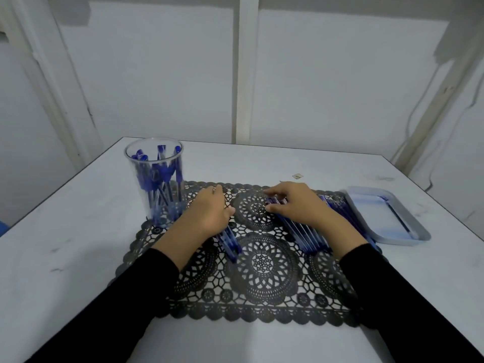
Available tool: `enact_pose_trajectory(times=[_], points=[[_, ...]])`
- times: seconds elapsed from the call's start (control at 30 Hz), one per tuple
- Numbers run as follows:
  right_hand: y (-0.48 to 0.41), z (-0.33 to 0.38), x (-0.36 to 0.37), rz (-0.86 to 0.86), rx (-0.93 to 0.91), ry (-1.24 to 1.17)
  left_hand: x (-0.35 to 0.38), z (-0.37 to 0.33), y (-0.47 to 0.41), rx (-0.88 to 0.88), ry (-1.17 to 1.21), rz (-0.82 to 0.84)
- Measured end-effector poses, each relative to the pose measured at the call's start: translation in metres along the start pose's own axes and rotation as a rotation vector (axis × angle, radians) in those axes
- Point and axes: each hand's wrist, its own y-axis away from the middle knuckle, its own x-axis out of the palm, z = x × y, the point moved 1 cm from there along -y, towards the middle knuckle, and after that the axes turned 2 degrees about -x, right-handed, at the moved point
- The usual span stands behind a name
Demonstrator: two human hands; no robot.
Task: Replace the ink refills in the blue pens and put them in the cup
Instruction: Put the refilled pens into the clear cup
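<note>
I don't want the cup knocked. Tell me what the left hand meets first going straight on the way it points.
The left hand would likely meet only the far edge of the mat, then bare table. The cup stands left of that line, though depth is unclear.

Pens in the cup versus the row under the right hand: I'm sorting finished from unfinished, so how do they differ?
The pens in the cup stand upright, leaning, untouched; the row of pens lies flat on the mat, side by side, under the right hand. Both sets are blue.
</note>
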Motion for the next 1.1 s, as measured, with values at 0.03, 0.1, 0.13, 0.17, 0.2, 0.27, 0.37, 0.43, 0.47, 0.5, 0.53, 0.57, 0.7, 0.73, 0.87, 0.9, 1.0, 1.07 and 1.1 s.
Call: enact_pose_trajectory(times=[0.03, 0.1, 0.13, 0.17, 0.2, 0.27, 0.37, 0.43, 0.47, 0.5, 0.53, 0.57, 0.7, 0.73, 0.87, 0.9, 1.0, 1.07, 1.1], points=[[0.000, -0.003, 0.000, 0.016, -0.006, 0.003, 0.000, 0.002, 0.000, -0.001, -0.003, 0.006], [0.000, -0.009, -0.001, 0.056, -0.011, 0.004, -0.001, 0.005, 0.002, -0.002, 0.014, 0.002], [0.000, -0.012, -0.001, 0.080, -0.013, 0.003, -0.002, 0.006, 0.003, -0.004, 0.032, -0.006], [0.000, -0.014, -0.001, 0.102, -0.019, 0.001, -0.004, 0.007, 0.004, -0.005, 0.049, -0.012], [-0.001, -0.016, -0.001, 0.120, -0.025, -0.001, -0.005, 0.008, 0.004, -0.003, 0.054, -0.013], [-0.001, -0.018, 0.000, 0.142, -0.040, -0.012, -0.008, 0.009, 0.004, -0.002, 0.046, 0.009], [-0.004, -0.021, 0.001, 0.169, -0.050, -0.020, -0.009, 0.010, 0.003, 0.005, 0.027, 0.038], [-0.007, -0.024, 0.003, 0.183, -0.042, -0.023, -0.010, 0.010, 0.003, 0.011, 0.017, 0.042], [-0.007, -0.024, 0.003, 0.184, -0.038, -0.027, -0.010, 0.011, 0.003, 0.017, 0.015, 0.041], [-0.008, -0.025, 0.004, 0.182, -0.040, -0.033, -0.010, 0.012, 0.003, 0.025, 0.017, 0.035], [-0.008, -0.025, 0.004, 0.177, -0.041, -0.040, -0.010, 0.013, 0.002, 0.033, 0.018, 0.028], [-0.008, -0.026, 0.004, 0.171, -0.044, -0.048, -0.010, 0.014, 0.002, 0.035, 0.011, 0.024], [-0.009, -0.029, 0.006, 0.166, -0.073, -0.001, -0.009, 0.015, 0.000, 0.027, -0.036, 0.022], [-0.010, -0.029, 0.006, 0.162, -0.083, 0.017, -0.009, 0.015, 0.000, 0.032, -0.049, 0.019], [-0.011, -0.028, 0.007, 0.158, -0.093, -0.002, -0.008, 0.011, -0.002, 0.071, -0.035, 0.018], [-0.011, -0.027, 0.008, 0.152, -0.095, -0.011, -0.007, 0.009, -0.002, 0.086, -0.017, 0.015], [-0.011, -0.027, 0.011, 0.098, -0.090, 0.003, -0.005, 0.007, -0.004, 0.129, 0.016, -0.012], [-0.011, -0.026, 0.012, 0.040, -0.094, 0.033, -0.003, 0.007, -0.004, 0.125, 0.016, -0.022], [-0.011, -0.025, 0.013, 0.012, -0.098, 0.046, -0.002, 0.007, -0.005, 0.116, 0.008, -0.032]])
